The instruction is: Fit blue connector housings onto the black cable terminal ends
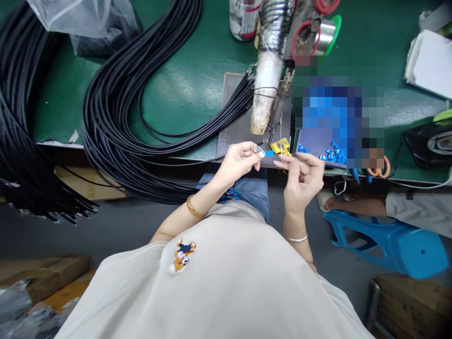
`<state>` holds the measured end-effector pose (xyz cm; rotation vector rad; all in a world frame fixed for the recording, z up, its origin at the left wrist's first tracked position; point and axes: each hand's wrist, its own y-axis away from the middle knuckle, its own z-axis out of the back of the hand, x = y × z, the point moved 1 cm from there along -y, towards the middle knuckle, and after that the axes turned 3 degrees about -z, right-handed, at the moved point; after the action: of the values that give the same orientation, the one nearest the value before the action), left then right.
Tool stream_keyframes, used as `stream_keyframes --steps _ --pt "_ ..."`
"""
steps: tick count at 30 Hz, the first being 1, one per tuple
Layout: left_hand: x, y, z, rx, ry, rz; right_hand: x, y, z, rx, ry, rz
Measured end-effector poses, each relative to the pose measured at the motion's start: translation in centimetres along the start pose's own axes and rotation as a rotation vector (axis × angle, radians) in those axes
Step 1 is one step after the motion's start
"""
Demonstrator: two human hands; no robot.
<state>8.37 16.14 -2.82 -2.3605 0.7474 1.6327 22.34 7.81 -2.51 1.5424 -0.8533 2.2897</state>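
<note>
My left hand is closed in a pinch at the front edge of the bench. Between its fingertips is the end of a black cable with a small blue connector pointing right. Just right of it, my right hand has its fingers partly stretched toward the connector, and I see nothing held in them. Behind the fingertips lies a yellow piece, with a thin pale wire running down near it. A shallow tray with several loose blue connectors sits beyond my right hand.
A thick bundle of black cables curves over the bench and hangs past its edge. A foil-wrapped duct comes down above the work spot. Solder-like spools stand behind. Orange-handled scissors lie right; a blue stool stands below, near another person's leg.
</note>
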Motion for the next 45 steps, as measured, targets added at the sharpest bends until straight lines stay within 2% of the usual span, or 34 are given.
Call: stream_keyframes --steps 5,9,14,22,31,38,45 --pt "-0.2 -0.3 -0.3 -0.008 -0.021 -0.051 -0.6 -0.3 -1.1 0.03 0.238 0.233" --pt "0.0 -0.7 -0.5 -0.04 -0.051 -0.081 -0.8 -0.8 -2.0 0.002 0.242 0.332" --pt "0.3 -1.0 -0.5 -0.06 -0.06 -0.106 -0.8 -1.2 -2.4 0.004 0.245 0.305" --pt "-0.4 -1.0 -0.5 -0.069 -0.065 -0.114 -0.1 -1.6 -2.5 0.0 0.246 0.319" --pt "-0.3 -0.9 -0.4 -0.075 -0.106 -0.058 -0.4 -1.4 -2.2 0.03 0.291 0.338" --pt "-0.5 -0.9 -0.7 -0.075 -0.112 -0.113 0.1 -1.7 -2.2 0.035 0.302 0.325" --pt "-0.6 -0.7 -0.3 -0.054 -0.111 -0.055 0.1 -1.5 -2.1 0.057 0.341 0.406"
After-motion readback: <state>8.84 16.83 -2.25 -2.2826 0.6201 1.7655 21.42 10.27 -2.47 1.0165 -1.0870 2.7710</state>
